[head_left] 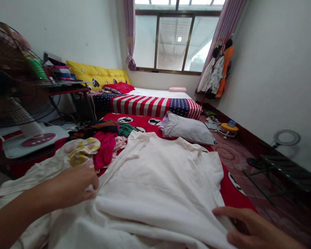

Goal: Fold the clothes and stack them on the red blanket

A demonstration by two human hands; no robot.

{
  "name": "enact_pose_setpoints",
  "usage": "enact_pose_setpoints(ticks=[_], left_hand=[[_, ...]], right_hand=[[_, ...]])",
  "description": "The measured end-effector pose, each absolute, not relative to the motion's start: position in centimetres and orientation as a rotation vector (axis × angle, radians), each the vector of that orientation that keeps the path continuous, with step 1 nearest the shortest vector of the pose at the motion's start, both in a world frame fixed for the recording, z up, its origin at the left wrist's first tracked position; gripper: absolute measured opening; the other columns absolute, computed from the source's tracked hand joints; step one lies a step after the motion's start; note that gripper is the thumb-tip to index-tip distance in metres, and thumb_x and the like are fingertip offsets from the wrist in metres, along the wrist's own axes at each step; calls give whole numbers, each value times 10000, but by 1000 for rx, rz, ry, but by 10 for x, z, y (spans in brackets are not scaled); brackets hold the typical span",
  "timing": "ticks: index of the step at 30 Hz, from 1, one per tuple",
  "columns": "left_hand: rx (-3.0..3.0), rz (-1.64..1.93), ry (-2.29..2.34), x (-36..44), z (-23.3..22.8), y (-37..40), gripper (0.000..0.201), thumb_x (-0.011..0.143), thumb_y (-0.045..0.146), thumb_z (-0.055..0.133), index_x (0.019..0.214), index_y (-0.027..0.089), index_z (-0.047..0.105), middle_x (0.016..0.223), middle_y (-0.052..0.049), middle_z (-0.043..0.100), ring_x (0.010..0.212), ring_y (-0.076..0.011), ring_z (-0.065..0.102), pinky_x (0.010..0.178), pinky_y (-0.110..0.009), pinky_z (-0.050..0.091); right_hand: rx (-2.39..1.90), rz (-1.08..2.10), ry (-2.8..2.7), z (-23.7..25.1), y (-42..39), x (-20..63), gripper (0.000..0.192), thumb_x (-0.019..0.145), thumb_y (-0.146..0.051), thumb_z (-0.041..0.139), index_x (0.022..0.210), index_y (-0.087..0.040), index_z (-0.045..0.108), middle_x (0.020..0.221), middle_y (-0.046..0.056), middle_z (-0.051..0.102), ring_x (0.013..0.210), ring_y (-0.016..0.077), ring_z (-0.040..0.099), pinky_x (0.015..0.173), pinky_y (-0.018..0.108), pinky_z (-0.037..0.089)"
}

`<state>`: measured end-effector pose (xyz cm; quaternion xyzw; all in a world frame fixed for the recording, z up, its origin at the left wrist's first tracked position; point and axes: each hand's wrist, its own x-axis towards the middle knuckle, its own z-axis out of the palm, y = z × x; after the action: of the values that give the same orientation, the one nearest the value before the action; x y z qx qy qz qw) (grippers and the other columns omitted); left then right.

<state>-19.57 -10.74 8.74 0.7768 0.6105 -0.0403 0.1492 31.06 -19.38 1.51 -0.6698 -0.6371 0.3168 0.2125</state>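
A white short-sleeved shirt (160, 173) lies spread out in front of me, its lower part bunched in soft folds. My left hand (76, 185) is at the shirt's left edge, fingers bent, with a small gap between thumb and forefinger. At the lower right edge is my right hand (251, 226), its thumb and forefinger spread apart on the fabric. Its other fingers are hidden or out of frame. Beneath the shirt is a red patterned cover (229, 197). Close to my left hand lies a crumpled white and yellow garment (84, 150).
Beside the shirt lie a bright pink garment (105, 147) and a dark heap of clothes (93, 129). Beyond it is a folded grey-white garment (189, 128). A fan (23, 86) stands at left, a dark green folding stool (287, 169) at right, and a bed (150, 103) behind.
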Motion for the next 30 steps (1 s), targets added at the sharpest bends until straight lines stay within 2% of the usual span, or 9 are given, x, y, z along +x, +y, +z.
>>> enact_pose_setpoints(ticks=[4,7,9,12,14,18,23,27,30], left_hand=[[2541,140,1554,-114,106,-85,296,751,377,575,972,266,736,1004,-80,710,953,-287,646,863,-372,475],[2624,240,1219,-45,95,-64,309,832,313,519,1071,239,700,1037,-94,695,988,-266,649,909,-360,473],[2648,240,1171,-10,72,-48,384,855,287,497,1212,219,622,1176,-119,644,1066,-271,624,932,-378,470],[2616,286,1359,13,29,-25,610,874,393,513,1428,165,396,1492,-183,354,1373,-333,333,1089,-494,307],[2596,362,1444,15,3,-16,646,900,517,444,1451,189,364,1548,-163,241,1433,-332,179,1135,-529,189],[2619,491,1446,8,-20,-13,626,925,582,341,1448,240,379,1562,-128,216,1447,-300,133,1159,-503,113],[2602,492,1434,7,-19,-15,630,922,590,342,1452,251,371,1566,-107,217,1449,-292,131,1160,-498,120],[2593,528,1426,8,-20,-15,644,916,597,334,1454,245,370,1567,-110,212,1450,-298,119,1162,-502,103],[2588,544,1427,8,-21,-16,649,914,592,343,1451,231,379,1565,-129,208,1449,-311,117,1162,-513,85]], right_hand=[[-1851,835,-1785,38,-156,310,452,739,-539,609,1034,-219,731,687,45,674,536,184,596,491,276,487],[-1798,594,-1681,44,-118,311,464,749,-515,587,1062,-189,691,886,73,693,657,191,629,610,301,516],[-1768,345,-1629,37,-95,318,447,736,-473,579,1054,-177,681,1032,101,666,797,220,645,747,345,523],[-1796,12,-1607,19,-66,336,440,721,-420,553,1054,-156,667,1084,127,634,918,255,629,865,405,489],[-1881,-82,-1595,9,-51,346,498,729,-432,548,1119,-135,636,1096,146,628,950,269,622,878,423,481],[-1989,8,-1657,4,-28,340,588,742,-441,562,1231,-116,586,1135,167,640,994,288,623,881,428,476],[-1860,119,-1604,18,-23,323,378,728,-393,544,979,-162,707,1019,107,708,966,268,644,890,385,472],[-1905,-4,-1430,22,-37,353,380,757,-424,518,990,-179,694,996,103,710,925,275,654,834,374,493],[-2174,-24,-1488,22,-42,377,363,746,-395,534,972,-171,710,963,131,702,879,315,658,787,412,504]])
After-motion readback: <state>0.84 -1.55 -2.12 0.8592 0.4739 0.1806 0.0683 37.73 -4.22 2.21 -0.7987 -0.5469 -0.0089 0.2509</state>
